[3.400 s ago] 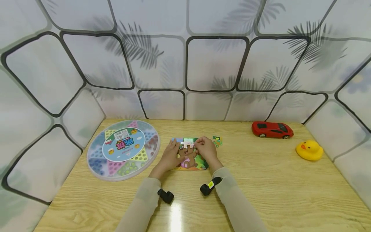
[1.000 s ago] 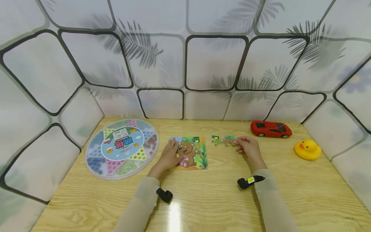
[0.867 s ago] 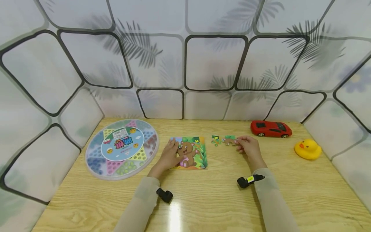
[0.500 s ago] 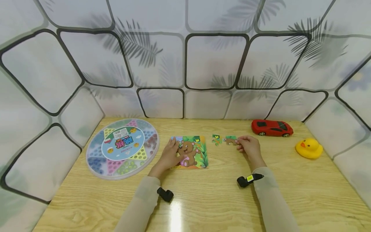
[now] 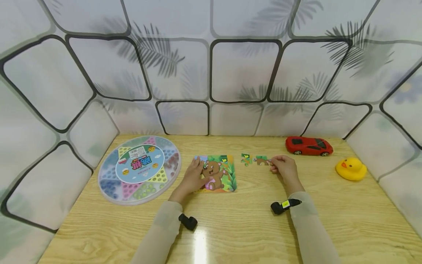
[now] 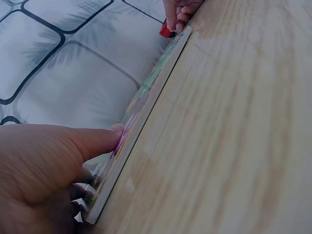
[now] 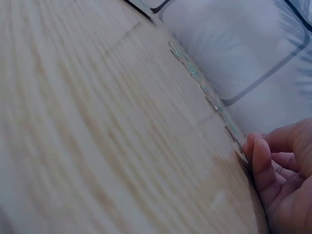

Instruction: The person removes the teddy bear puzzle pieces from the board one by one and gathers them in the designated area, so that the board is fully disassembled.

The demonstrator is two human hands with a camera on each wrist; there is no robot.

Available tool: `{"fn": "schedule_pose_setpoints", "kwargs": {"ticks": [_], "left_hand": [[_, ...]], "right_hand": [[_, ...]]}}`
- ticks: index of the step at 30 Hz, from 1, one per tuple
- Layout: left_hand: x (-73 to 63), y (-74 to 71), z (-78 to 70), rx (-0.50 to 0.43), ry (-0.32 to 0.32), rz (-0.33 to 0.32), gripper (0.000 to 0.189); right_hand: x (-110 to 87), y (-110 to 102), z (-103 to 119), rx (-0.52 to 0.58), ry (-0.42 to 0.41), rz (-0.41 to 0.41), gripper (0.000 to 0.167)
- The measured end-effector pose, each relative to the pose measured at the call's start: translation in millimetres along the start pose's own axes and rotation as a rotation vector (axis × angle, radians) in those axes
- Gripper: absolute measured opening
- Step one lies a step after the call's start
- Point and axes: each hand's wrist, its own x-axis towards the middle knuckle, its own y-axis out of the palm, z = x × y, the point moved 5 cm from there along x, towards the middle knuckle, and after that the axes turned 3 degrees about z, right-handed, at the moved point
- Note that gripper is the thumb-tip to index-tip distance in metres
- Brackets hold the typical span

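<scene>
A jigsaw puzzle board (image 5: 219,176) with a brown bear picture lies flat on the table. My left hand (image 5: 192,176) rests on its left side, fingers fairly straight. The left wrist view shows the left thumb (image 6: 100,141) lying on the board's face. To the right of the board are a loose green puzzle piece (image 5: 246,159) and a brown-and-green section of puzzle (image 5: 262,160). My right hand (image 5: 284,168) pinches the right end of that section between thumb and forefinger. In the right wrist view the section (image 7: 226,117) lies low on the tabletop, its held end partly hidden.
A round Chinese checkers board (image 5: 140,169) lies at the left. A red toy car (image 5: 309,146) and a yellow rubber duck (image 5: 351,169) stand at the right. Patterned fabric walls (image 5: 245,71) enclose the wooden table (image 5: 237,231) at the back and sides.
Since the oldest frame my right hand has moved right from the board to the brown-and-green section, and the board's upper gap is filled. Over the last second both hands barely move.
</scene>
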Motion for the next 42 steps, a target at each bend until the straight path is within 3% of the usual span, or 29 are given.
{"fn": "schedule_pose_setpoints", "kwargs": {"ticks": [32,42], "left_hand": [[-3.2,-1.3,-0.5,-0.032,-0.015,0.001,0.074],[-3.6,-2.0,-1.8,-0.039,-0.015,0.003,0.074]], "right_hand": [[-1.2,-2,-1,0.075,-0.036,0.058,0.021],[-5.6,6,9,0.112,-0.063,0.085,0.022]]}}
